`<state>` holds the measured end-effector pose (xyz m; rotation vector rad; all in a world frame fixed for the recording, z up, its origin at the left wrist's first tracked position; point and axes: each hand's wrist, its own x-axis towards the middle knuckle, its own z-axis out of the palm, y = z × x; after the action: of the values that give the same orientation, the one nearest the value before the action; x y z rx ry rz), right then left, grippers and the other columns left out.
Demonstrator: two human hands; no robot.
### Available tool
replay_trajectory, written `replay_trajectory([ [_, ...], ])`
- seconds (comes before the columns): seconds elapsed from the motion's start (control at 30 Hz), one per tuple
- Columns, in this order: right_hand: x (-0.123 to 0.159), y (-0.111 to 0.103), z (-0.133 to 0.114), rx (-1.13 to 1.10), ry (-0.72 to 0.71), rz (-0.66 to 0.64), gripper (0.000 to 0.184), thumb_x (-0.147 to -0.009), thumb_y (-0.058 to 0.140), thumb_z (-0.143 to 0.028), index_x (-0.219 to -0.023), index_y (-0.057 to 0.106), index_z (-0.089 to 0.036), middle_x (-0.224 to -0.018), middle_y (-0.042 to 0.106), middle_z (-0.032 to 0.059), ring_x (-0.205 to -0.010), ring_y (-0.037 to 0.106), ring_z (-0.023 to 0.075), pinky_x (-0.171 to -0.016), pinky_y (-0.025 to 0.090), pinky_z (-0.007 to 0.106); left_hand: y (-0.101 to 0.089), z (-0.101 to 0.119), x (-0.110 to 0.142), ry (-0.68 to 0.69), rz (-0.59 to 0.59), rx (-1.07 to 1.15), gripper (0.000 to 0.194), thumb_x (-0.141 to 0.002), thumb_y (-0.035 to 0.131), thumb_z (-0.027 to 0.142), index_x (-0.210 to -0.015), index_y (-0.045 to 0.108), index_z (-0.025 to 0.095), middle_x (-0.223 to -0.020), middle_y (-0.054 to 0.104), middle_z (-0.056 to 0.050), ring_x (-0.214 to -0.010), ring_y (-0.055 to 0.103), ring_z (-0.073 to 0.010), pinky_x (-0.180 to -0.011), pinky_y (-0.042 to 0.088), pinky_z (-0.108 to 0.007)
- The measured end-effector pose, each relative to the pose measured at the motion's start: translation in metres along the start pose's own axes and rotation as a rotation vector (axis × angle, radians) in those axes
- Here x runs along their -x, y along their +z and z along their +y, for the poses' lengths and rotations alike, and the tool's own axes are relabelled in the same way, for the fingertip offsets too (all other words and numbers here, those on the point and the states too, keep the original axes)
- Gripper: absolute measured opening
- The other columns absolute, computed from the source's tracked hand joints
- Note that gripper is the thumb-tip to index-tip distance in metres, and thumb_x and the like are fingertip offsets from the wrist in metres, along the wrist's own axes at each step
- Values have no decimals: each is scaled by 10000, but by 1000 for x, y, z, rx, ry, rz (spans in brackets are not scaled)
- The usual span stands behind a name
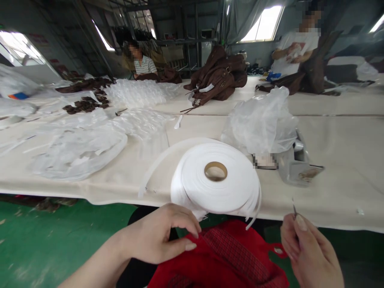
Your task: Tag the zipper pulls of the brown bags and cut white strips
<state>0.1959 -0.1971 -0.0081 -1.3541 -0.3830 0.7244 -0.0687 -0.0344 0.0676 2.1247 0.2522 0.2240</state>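
Note:
My left hand [168, 234] is over a red cloth piece [231, 256] with a dark checked band, which lies on my lap. Its fingers and thumb are apart with nothing between them. Off to the right, my right hand [309, 248] pinches a thin pointed tool [294, 208], its tip upward; most of it is hidden in the fingers, so its kind is unclear. A small red loop [279, 250] shows beside that hand. Just beyond my hands, a large roll of white tape [220, 172] lies flat at the table edge, with loose strands hanging down at its right.
The pale table [339, 140] bears a clear plastic bag [264, 120] beside a clear container [297, 170], with plastic bags [81, 148] at left. Brown bags [222, 76] are piled farther back. Two people, one seated [144, 64] and one standing [295, 48], are across the table.

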Motion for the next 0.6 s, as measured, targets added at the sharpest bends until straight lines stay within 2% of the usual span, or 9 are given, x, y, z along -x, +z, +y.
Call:
replay_trajectory([
  [0.07,-4,-1,3,-5,3,-14,415,-866,616,-462,-596,448,-196,-517,330,-57,-465,278,75,-388,255,192,-5,2,-1,-45,9,-15,130,-866,578,150,-940,682,175,-933,722,-65,-840,667,-146,-782,519,-249],
  [0.17,-11,-1,7,-18,12,-32,386,-863,617,-468,-623,474,-201,-511,340,-58,-459,290,80,-386,259,194,-5,-1,-9,-76,93,-99,121,-868,582,156,-945,673,177,-927,718,-53,-847,664,-142,-797,511,-248],
  [0.27,-15,-2,8,-13,24,-29,349,-832,648,-487,-675,521,-202,-514,350,-62,-458,308,81,-392,284,189,5,-3,-22,-98,171,-198,144,-881,571,172,-985,668,195,-983,710,-44,-892,658,-143,-842,507,-260],
  [0.4,-15,-8,10,88,47,-9,374,-767,686,-550,-736,562,-199,-511,317,-79,-433,265,74,-360,271,184,22,-2,-41,-83,182,-270,192,-898,534,175,-1032,665,210,-1050,689,-47,-950,642,-152,-874,508,-273],
  [0.5,-12,-15,15,175,97,28,385,-746,694,-566,-779,564,-206,-545,315,-79,-451,271,76,-368,327,183,29,-3,-54,-54,220,-331,187,-903,520,170,-1012,667,207,-1049,686,-57,-954,640,-163,-860,518,-281],
  [0.6,-9,-21,21,233,97,35,396,-742,689,-573,-742,544,-204,-585,314,-68,-488,299,82,-393,370,185,33,-7,-67,-31,240,-395,173,-904,519,173,-980,670,206,-1024,693,-59,-933,648,-169,-843,528,-290],
])
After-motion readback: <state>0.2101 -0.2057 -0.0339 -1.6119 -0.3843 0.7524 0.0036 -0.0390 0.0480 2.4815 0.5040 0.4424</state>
